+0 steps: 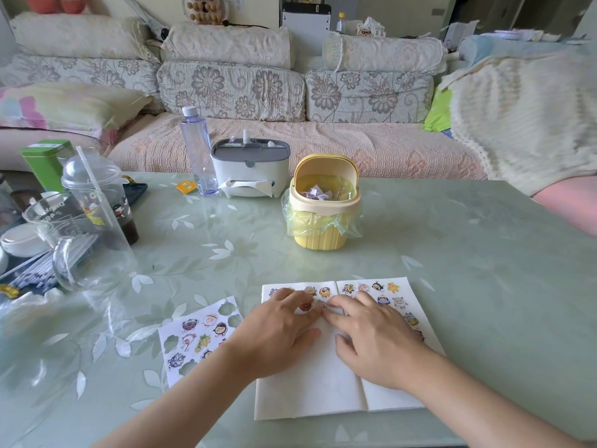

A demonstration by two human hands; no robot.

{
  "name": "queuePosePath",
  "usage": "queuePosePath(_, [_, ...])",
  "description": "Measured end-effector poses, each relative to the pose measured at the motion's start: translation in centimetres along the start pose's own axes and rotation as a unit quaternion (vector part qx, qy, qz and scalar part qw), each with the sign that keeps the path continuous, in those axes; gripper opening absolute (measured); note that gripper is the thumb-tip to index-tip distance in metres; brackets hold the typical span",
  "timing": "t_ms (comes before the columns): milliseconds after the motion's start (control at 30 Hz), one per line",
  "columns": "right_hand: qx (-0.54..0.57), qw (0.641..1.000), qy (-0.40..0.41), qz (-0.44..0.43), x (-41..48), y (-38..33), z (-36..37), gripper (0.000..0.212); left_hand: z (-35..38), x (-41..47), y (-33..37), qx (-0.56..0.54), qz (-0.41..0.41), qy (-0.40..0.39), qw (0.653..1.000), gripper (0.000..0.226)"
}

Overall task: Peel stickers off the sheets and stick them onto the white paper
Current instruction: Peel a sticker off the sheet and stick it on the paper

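A folded white paper (310, 392) lies open on the table in front of me, with several cartoon stickers along its top and right side. Both hands rest on it. My left hand (277, 331) lies flat on the left page, fingers stretched toward a small sticker (320, 304) near the centre fold. My right hand (371, 337) lies on the fold, its fingertips meeting the left ones at that sticker. A sticker sheet (197, 334) with several stickers and empty cut-outs lies to the left of the paper, partly under my left forearm.
A yellow mini bin (323, 202) with a plastic liner stands behind the paper. A tissue box organiser (248, 169) and water bottle (197, 150) stand further back. Clear plastic cups (90, 227) and clutter fill the left side. A sofa runs behind the glass-topped table (468, 270).
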State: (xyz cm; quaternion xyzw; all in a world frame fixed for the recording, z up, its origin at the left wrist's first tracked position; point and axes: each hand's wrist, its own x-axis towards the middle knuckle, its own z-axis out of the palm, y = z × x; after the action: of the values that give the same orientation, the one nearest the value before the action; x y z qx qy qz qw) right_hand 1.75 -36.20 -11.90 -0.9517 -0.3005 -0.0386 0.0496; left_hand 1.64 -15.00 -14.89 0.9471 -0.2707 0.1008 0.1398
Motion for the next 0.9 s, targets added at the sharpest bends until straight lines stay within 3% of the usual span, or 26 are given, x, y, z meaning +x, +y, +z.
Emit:
queuePosePath(200, [-0.003, 1.000, 0.026, -0.001, 0.0, 0.6, 0.3, 0.032, -0.4, -0.2, 0.5, -0.024, -0.004, 0.027, 0.999, 0.040])
queuePosePath(467, [0.129, 0.989, 0.042, 0.062, 1.2, 0.3, -0.6, 0.015, -1.5, -0.4, -0.5, -0.135, -0.040, 0.003, 0.990, 0.043])
queuePosePath(567, [0.158, 0.985, 0.048, 0.049, 2.8, -1.6, -1.1, 0.018, -2.7, -1.2, -1.7, -0.121, -0.052, 0.062, 0.989, 0.036])
queuePosePath(667, [0.172, 0.985, 0.024, 0.022, 4.8, -4.1, -1.4, 0.022, -4.7, -2.9, -3.8, -0.059, -0.107, 0.052, 0.991, 0.031])
queuePosePath(733, [0.180, 0.984, -0.009, 0.007, 6.1, -5.8, -1.3, 0.025, -5.9, -4.7, -5.4, -0.014, -0.148, 0.016, 0.989, 0.039])
queuePosePath(833, [0.164, 0.983, -0.080, 0.001, 7.6, -7.8, -0.7, 0.033, -7.1, -7.3, -6.8, 0.020, -0.186, -0.064, 0.980, 0.080])
queuePosePath(900, [0.143, 0.984, -0.106, 0.000, 8.3, -8.8, -0.3, 0.036, -7.3, -8.7, -7.3, 0.033, -0.192, -0.103, 0.975, 0.095])
